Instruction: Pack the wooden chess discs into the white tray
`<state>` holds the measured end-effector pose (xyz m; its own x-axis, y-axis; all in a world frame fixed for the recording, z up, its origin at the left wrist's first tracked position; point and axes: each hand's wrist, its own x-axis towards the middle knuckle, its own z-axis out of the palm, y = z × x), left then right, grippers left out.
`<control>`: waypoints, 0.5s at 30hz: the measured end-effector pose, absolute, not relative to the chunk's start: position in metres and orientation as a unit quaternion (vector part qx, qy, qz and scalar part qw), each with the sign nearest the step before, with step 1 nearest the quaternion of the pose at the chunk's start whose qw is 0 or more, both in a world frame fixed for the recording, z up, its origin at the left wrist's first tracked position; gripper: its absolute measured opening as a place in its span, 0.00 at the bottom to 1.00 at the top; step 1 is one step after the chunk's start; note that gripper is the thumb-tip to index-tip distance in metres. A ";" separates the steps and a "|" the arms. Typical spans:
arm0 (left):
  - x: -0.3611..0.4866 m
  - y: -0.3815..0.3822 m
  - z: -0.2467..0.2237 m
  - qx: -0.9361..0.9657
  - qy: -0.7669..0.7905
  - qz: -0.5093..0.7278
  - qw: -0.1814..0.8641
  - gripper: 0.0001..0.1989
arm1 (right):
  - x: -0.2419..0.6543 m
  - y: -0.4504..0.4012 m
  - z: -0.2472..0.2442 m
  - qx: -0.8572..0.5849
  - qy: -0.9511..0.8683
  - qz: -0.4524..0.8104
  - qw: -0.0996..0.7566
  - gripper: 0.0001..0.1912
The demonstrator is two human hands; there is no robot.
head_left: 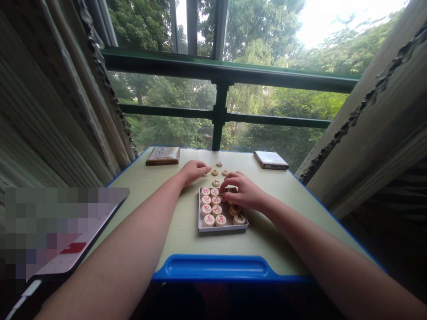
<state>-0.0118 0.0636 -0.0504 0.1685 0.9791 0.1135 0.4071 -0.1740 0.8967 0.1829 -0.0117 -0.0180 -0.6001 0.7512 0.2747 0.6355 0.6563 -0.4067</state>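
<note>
A shallow open box (223, 229) on the table holds round wooden xiangqi pieces, with red-marked ones (216, 210) in two columns on its left side and dark-marked ones (239, 218) on its right. My right hand (245, 190) is over the box's far right part, fingers curled down on a piece (223, 198) that they partly hide. Beyond the box, my left hand (193, 172) rests on the table, fingertips closed at a partly hidden piece (205, 174). Several loose pieces (215, 172) lie between and beyond my hands.
A brown flat box (163, 156) lies at the table's far left, and a white-topped flat box (271, 160) at the far right. A blue tray ledge (216, 266) edges the near side. Curtains (363, 111) flank the window. A device with a blurred screen (66, 231) is at left.
</note>
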 end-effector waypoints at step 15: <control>-0.012 0.064 -0.051 0.661 0.516 0.385 0.385 0.16 | 0.181 -0.024 -0.007 -0.374 -0.907 0.067 0.183 0.07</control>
